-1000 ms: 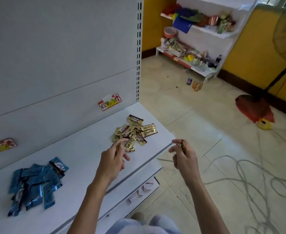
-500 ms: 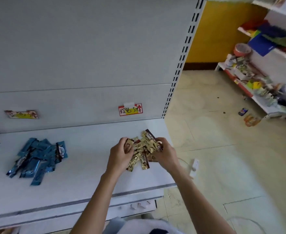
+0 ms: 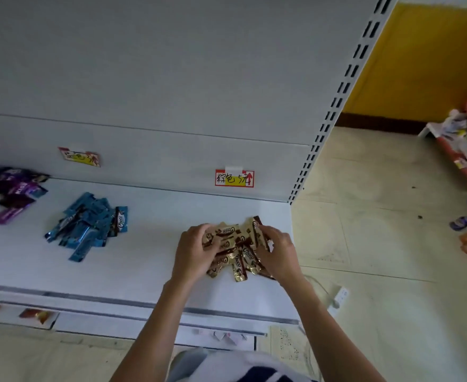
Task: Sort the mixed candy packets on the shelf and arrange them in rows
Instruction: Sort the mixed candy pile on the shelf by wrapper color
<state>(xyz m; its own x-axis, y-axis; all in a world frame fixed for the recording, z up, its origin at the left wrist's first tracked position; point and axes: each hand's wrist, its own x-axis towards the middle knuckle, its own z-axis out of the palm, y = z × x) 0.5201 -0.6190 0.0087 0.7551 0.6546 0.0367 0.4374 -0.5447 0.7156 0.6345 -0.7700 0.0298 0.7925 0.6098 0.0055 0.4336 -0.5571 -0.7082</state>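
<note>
Two hands flank the gold packets (image 3: pixel 235 244) at the shelf's (image 3: pixel 144 266) right end; left hand (image 3: pixel 195 253) grips the heap's left side, right hand (image 3: pixel 277 252) its right, equally near; packets' long axes lie crossed, mostly toward the person.

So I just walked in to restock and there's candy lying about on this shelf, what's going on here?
A person is sorting candy by colour on the shelf. The left hand and right hand grip the gold packets from either side, bunching them into one pile. The blue packets lie in a loose heap further left, the purple packets at the left edge. Nothing is in rows yet.
</note>
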